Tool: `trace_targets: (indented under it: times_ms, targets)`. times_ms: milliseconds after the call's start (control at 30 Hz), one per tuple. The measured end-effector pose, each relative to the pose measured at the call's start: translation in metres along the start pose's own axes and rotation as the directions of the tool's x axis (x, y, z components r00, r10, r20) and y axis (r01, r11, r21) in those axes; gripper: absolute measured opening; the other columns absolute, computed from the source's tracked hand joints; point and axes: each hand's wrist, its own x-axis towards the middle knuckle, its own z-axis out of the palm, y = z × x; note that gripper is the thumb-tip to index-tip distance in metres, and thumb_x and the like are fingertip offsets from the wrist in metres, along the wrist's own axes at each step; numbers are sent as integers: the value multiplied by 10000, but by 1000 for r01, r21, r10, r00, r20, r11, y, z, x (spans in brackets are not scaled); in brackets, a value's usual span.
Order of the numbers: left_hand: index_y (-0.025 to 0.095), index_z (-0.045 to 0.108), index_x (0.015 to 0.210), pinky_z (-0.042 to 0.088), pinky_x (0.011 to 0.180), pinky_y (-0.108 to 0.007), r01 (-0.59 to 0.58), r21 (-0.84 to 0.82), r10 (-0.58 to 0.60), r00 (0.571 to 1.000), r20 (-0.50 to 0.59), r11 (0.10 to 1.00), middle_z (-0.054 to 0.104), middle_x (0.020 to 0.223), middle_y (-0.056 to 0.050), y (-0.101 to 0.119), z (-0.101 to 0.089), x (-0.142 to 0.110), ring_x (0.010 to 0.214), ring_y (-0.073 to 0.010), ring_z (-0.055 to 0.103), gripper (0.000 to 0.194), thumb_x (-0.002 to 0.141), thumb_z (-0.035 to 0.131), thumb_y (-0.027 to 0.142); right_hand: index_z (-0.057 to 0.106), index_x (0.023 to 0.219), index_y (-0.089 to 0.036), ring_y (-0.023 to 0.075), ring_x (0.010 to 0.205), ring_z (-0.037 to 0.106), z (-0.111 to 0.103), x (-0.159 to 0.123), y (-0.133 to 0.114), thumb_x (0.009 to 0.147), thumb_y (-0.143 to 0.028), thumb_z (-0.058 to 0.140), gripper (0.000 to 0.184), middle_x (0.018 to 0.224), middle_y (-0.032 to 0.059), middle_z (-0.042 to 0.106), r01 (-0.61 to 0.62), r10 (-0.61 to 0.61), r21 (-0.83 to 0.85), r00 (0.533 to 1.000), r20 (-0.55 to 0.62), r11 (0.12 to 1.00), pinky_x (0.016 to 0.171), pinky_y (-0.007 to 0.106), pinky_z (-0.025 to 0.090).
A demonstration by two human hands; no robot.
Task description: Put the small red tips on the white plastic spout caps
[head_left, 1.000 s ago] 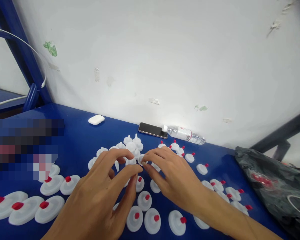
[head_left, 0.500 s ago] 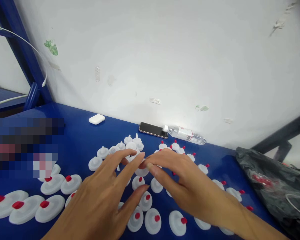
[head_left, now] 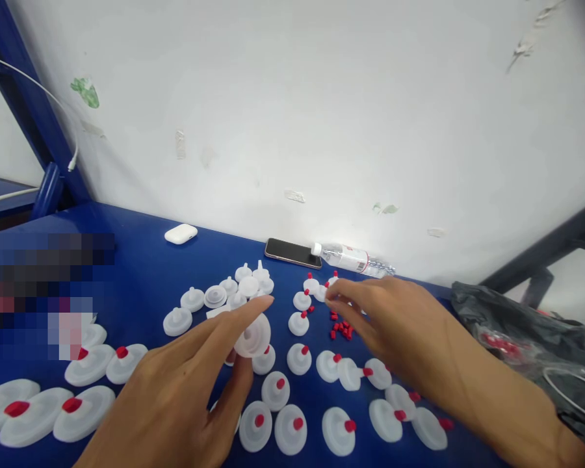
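Observation:
My left hand [head_left: 190, 377] holds a round white plastic disc with a raised centre [head_left: 254, 337] between thumb and fingers. Over on the right, my right hand [head_left: 370, 302] has thumb and fingertips drawn together above the table; whatever sits between them is hidden. Just below those fingertips lies a small pile of loose red caps [head_left: 342, 328]. Around both hands stand several white discs with red caps on their stems, such as a capped disc [head_left: 291, 429] in front. Beyond my left hand is a cluster of discs without caps [head_left: 192, 299].
A phone [head_left: 292, 252] and a clear bottle [head_left: 346, 257] lie along the wall on the blue table [head_left: 136, 260]. A white earbud case [head_left: 181, 234] sits left of them. At the right edge is a black plastic bag [head_left: 531, 325]; more capped discs [head_left: 84, 413] stand at left.
My hands have moved apart from the middle. The left now shows a white disc in its grip, and the right has shifted right, over by the red caps.

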Motion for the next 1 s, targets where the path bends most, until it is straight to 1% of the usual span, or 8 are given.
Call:
trace_targets:
  times_ms: [100, 267, 333, 433, 567, 733, 867, 1000]
  targets:
    - [348, 481, 1331, 603, 608, -232, 1, 12, -1, 1000, 6, 1000, 765, 1127, 43, -2, -1, -2, 811, -181, 766, 422, 918, 438, 271, 743, 925, -237, 314, 661, 711, 13, 9, 19, 898, -155, 576, 188, 702, 86, 746, -60, 94, -179, 977, 193, 982, 514, 345, 402]
    - [314, 452, 1206, 483, 387, -262, 103, 58, -107, 990, 87, 993, 691, 705, 53, -2, -5, -5, 518, -184, 682, 327, 885, 394, 289, 761, 787, -225, 287, 677, 723, 27, 15, 30, 784, -106, 664, 154, 747, 87, 750, -60, 117, -195, 948, 296, 979, 511, 302, 391]
    - [298, 431, 1206, 483, 384, -277, 102, 51, -106, 991, 79, 993, 660, 738, 38, -1, -5, -6, 447, -171, 627, 330, 877, 404, 320, 766, 801, -220, 286, 682, 725, 28, 16, 30, 771, -114, 676, 142, 762, 89, 753, -61, 120, -191, 942, 314, 980, 513, 301, 395]
    - [300, 450, 1167, 496, 389, -306, 99, 53, -102, 994, 43, 994, 643, 951, -13, 1, -4, -8, 435, -148, 596, 284, 897, 425, 385, 768, 800, -215, 284, 673, 724, 28, 16, 27, 743, -126, 712, 120, 772, 86, 760, -60, 113, -168, 937, 331, 984, 513, 302, 401]
    - [331, 470, 1145, 596, 549, -394, 196, 70, -201, 977, 69, 978, 601, 1122, -48, 0, -1, -7, 747, -248, 715, 278, 938, 378, 493, 755, 721, -223, 241, 628, 710, 30, 17, 25, 719, -50, 670, 193, 764, 68, 763, -47, 84, -112, 933, 350, 993, 507, 288, 404]
    - [376, 458, 1260, 636, 636, -444, 229, 76, -237, 964, 121, 970, 621, 1186, -35, -2, -1, -4, 880, -289, 734, 346, 950, 343, 475, 739, 672, -216, 234, 623, 703, 32, 15, 28, 714, -14, 621, 238, 713, 68, 752, -31, 56, -81, 943, 327, 996, 503, 281, 383]
    - [399, 516, 1280, 660, 627, -429, 175, 122, -180, 983, 28, 977, 679, 1189, -12, -2, 0, 0, 971, -317, 735, 390, 925, 393, 503, 733, 706, -240, 234, 608, 691, 27, 13, 38, 737, -40, 619, 233, 698, 44, 745, -47, 59, -50, 960, 272, 998, 514, 291, 380]
    - [385, 557, 1215, 575, 420, -324, 158, 88, -158, 987, -7, 983, 731, 1056, 9, -1, -1, 4, 645, -226, 722, 341, 908, 465, 501, 745, 905, -296, 204, 686, 711, 14, 16, 38, 829, -149, 639, 196, 780, -9, 771, -57, 42, 62, 976, 215, 996, 588, 293, 482]
